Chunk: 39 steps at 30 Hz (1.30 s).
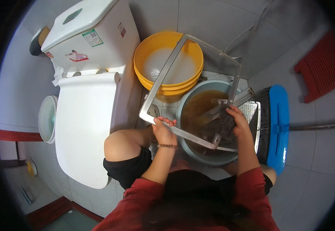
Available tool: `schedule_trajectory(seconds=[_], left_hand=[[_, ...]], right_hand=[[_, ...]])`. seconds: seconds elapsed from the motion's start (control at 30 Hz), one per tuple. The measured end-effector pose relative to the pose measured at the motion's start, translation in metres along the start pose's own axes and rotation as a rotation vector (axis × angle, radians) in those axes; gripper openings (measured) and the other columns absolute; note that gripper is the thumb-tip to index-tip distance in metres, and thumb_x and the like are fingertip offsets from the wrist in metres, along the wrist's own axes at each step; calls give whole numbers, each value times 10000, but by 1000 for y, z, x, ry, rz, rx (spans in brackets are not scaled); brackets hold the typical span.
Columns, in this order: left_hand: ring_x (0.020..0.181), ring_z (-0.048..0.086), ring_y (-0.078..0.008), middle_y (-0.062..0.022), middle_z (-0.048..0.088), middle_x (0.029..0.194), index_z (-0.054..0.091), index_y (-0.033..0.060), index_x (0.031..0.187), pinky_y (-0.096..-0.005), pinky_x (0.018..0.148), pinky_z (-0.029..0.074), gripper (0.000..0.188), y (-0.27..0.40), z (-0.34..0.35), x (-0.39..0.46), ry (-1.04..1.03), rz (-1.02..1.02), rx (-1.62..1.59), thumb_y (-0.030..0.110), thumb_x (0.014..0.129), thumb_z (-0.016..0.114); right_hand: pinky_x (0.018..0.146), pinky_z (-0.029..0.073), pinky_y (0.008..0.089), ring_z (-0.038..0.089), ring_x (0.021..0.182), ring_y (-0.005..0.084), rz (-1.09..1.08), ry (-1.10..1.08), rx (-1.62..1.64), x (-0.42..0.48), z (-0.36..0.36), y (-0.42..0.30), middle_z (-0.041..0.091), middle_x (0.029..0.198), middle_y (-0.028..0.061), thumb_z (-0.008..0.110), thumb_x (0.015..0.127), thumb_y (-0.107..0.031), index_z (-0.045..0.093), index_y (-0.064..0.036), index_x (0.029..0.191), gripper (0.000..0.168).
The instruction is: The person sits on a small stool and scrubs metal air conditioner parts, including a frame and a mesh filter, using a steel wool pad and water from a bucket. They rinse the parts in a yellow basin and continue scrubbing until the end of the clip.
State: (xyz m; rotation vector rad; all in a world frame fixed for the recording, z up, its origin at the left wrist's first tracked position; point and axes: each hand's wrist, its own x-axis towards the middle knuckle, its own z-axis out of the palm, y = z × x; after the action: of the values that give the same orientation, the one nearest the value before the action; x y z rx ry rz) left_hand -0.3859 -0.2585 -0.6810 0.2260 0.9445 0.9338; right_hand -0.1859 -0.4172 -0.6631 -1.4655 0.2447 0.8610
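Note:
My left hand is closed around the near bar of a rectangular metal frame, which is tilted above a grey-blue basin and a yellow bucket. In my right hand is a dark steel-wool scourer, pressed against the frame's right bar. Brown, cloudy water partly fills the basin. A metal channel piece and a white-edged mesh panel lean in the basin. Whitish water stands in the bucket.
A white toilet with its lid down is at my left, a small white bucket beyond it. At the right a blue broom leans by the basin, with a red slatted plastic piece past it. A hose hangs by the wall.

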Motion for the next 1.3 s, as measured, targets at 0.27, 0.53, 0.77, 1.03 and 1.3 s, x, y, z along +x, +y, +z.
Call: schedule_trajectory(seconds=[0.27, 0.53, 0.77, 1.03, 1.3], left_hand=[[1127, 383, -251, -139, 402, 1209, 317, 24, 1261, -364, 979, 284, 516, -9, -78, -12, 50, 387, 748, 238, 854, 550], [1211, 347, -338, -237, 367, 1286, 319, -55, 1271, -364, 1015, 259, 518, 26, 36, 67, -374, 964, 1111, 162, 844, 515], [710, 525, -118, -96, 537, 966, 370, -14, 1241, -273, 600, 447, 499, 34, 82, 85, -159, 322, 775, 185, 838, 584], [519, 422, -153, -16, 440, 596, 506, 68, 743, -278, 478, 383, 392, 45, 32, 42, -28, -149, -6, 417, 899, 417], [494, 318, -135, -9, 353, 573, 428, 91, 727, -275, 453, 321, 372, 48, 35, 69, 32, -101, -258, 399, 926, 367]], right_hand=[[674, 457, 288, 565, 778, 178, -203, -7, -211, -15, -43, 1, 577, 884, 102, 605, 744, 4, 440, -84, 1106, 407], [894, 380, 301, 460, 1102, 253, -305, -137, -521, 7, -86, -23, 465, 1200, 233, 635, 718, 12, 236, -145, 1380, 789], [821, 409, 258, 502, 838, 122, -389, -115, -937, 27, -87, -77, 557, 944, 29, 614, 690, 27, 366, -209, 1338, 734], [843, 418, 313, 553, 940, 213, -700, -349, -1192, 43, 24, -170, 589, 1036, 102, 581, 724, -48, 504, -108, 1219, 504], [798, 447, 362, 507, 969, 256, -1543, -287, -1098, 42, 176, -92, 551, 973, 69, 593, 718, -72, 596, -124, 961, 249]])
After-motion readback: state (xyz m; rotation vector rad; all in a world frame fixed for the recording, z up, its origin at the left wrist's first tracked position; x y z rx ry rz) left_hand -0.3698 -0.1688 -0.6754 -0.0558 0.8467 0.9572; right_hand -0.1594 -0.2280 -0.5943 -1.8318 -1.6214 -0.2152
